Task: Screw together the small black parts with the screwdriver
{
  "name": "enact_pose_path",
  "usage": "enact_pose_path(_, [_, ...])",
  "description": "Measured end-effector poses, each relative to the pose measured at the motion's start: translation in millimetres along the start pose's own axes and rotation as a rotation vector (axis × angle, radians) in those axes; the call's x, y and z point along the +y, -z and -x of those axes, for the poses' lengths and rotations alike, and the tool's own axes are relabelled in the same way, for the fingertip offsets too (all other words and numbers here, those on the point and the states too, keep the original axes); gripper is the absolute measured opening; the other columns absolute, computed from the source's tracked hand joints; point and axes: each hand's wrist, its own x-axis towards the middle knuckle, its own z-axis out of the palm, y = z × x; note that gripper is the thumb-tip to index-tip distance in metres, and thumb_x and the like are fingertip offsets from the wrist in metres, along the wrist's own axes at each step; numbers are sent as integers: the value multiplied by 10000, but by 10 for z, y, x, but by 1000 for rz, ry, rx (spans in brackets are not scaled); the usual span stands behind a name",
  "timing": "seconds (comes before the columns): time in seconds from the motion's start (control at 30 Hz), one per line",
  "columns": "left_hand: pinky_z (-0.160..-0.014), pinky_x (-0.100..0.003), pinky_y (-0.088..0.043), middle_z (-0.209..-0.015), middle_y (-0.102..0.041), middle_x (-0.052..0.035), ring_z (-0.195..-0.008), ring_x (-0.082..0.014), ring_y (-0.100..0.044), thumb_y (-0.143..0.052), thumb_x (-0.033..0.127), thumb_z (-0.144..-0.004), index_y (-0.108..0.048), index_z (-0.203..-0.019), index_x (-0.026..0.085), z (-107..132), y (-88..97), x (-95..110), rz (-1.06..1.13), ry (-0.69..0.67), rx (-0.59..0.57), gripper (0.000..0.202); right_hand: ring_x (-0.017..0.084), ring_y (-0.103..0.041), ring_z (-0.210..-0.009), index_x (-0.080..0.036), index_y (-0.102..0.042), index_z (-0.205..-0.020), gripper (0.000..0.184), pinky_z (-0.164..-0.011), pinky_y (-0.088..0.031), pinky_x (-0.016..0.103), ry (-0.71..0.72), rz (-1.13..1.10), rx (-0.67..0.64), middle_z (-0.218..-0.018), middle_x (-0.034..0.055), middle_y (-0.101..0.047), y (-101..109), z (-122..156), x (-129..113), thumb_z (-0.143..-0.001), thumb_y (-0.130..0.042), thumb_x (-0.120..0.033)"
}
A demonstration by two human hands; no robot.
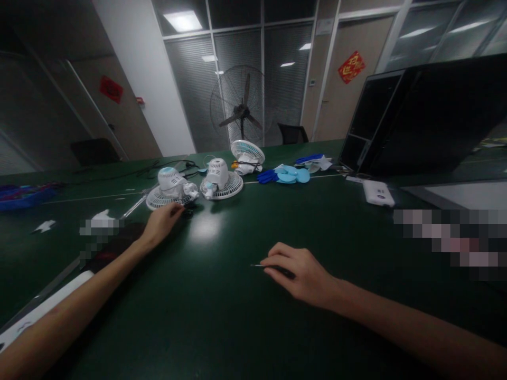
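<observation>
My right hand [301, 272] is over the middle of the green table, its fingers closed around a small screwdriver [257, 265]. The thin metal shaft points left, and a dark handle lies under the fingers. Further off to the left, my left hand [162, 224] has thumb and fingers pinched together at the tabletop. What they hold, if anything, is too small to make out; small dark bits [189, 212] lie right beside the fingertips. Just beyond that hand, a white fan head [170, 182] rests grille-down. A second white fan head [217, 177] sits to its right, also grille-down.
Behind them a third white fan [247, 157] leans with its grille up. Light-blue fan blades [293, 174] lie by a blue glove [268, 176]. A white box [378, 193] and a large black monitor [431, 116] stand at right. Paper scraps [44, 226] lie at left.
</observation>
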Motion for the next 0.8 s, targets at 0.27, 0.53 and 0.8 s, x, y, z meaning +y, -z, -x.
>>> enact_pose_path(0.27, [-856,-398,-560,-1057,-798,-116,-942,-309,-737,-585,533,-951,-740,-1049,173,22,-104,-21,104,3,9,404,158,-685,-865,-171,-737,-1237,219,-710,-592,280,16,-8,5,-1109,78,-691,12,-9,-8,-1045,-632,-186])
enact_pose_path(0.53, [-960,-441,-559,-1119,-795,-129,-1021,-322,-738,-572,482,-950,-775,-1078,178,70,-101,36,94,-52,-23,387,157,-689,-854,-171,-742,-1231,216,-719,-596,285,-4,16,-12,-1105,77,-695,13,-7,-14,-1045,-635,-199])
enact_pose_path(0.8, [-925,-432,-565,-1140,-782,-108,-1011,-301,-721,-603,473,-984,-781,-1078,212,185,-92,515,230,-126,-139,330,157,-692,-875,-176,-740,-1226,210,-735,-594,270,-21,13,-11,-1126,77,-691,-3,4,1,-1041,-643,-198])
